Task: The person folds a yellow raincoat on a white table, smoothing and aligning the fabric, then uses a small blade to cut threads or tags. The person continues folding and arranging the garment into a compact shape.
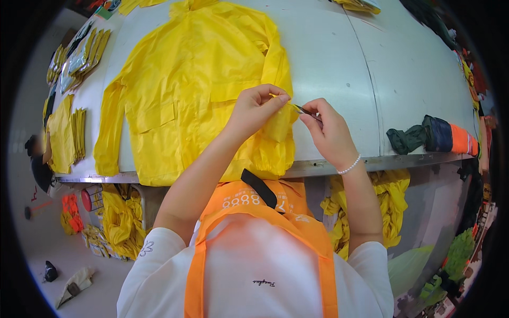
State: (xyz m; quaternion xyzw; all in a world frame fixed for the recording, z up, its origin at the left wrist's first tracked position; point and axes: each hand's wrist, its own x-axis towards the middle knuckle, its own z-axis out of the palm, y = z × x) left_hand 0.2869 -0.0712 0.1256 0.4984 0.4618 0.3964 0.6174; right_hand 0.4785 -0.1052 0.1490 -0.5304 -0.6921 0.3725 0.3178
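Note:
A yellow raincoat [191, 63] lies spread on the pale worktable [328, 69], its front and pocket flaps facing up. Over its right side, my left hand [257, 110] pinches a bit of yellow fabric, which seems to belong to the sleeve. My right hand [330, 132], with a beaded bracelet at the wrist, is closed around a small dark metal tool [310, 114] that looks like thread snips. The tool's tip points at the pinched fabric, close to my left fingertips. The blades are too small to make out.
Packed yellow garments [87, 53] are stacked at the far left, with folded yellow pieces [63, 132] nearer. A dark and orange rolled garment [445, 137] lies on the right. Yellow garments [122, 217] bulge below the table edge. Another person [41, 164] stands at left.

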